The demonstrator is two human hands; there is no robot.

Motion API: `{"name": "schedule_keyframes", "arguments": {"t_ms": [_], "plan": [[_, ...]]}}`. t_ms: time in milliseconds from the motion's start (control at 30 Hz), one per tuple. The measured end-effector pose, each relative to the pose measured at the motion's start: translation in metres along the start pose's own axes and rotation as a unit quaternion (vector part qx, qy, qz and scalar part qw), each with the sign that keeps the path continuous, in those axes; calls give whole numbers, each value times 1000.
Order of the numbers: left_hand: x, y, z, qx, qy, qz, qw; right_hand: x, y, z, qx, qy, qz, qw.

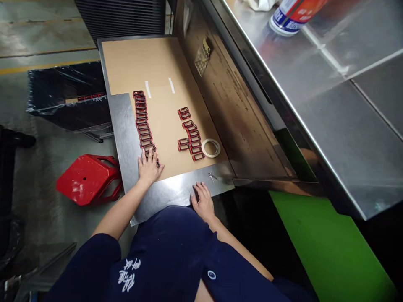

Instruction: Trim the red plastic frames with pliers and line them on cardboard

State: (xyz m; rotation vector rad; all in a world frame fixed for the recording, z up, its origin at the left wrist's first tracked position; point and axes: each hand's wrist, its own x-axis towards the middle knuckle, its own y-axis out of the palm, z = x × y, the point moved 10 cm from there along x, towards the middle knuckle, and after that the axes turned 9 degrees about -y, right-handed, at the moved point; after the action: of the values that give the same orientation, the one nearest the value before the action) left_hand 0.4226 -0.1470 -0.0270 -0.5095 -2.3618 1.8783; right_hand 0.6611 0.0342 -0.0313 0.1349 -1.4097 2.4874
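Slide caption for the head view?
Left hand at the near end of a row of red-black frames, right hand at the metal table.

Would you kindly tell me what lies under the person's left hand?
The near end of the column of red-and-black frames runs beneath the left hand, parts of frames showing beside it. How many frames it hides cannot be seen.

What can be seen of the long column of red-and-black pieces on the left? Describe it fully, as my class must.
The long column consists of many small, rectangular, frame-like pieces, black with red edging, perhaps plastic. They are packed closely one after another; whether they overlap is unclear. The column runs lengthwise along the left part of the brown, cardboard-like sheet, slanting slightly right toward the person. Fingers of the left hand appear to rest on its near end, partly hiding it.
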Motion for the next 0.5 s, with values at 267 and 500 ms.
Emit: {"name": "schedule_keyframes", "arguments": {"t_ms": [267, 500], "plan": [[-3, -35, -14, 8, 40, -40, 998, -32, -7, -5, 21, 93, -34, 995], [-105, -13, -146, -161, 337, 86, 924, -131, -47, -59, 29, 330, -168, 928]]}}
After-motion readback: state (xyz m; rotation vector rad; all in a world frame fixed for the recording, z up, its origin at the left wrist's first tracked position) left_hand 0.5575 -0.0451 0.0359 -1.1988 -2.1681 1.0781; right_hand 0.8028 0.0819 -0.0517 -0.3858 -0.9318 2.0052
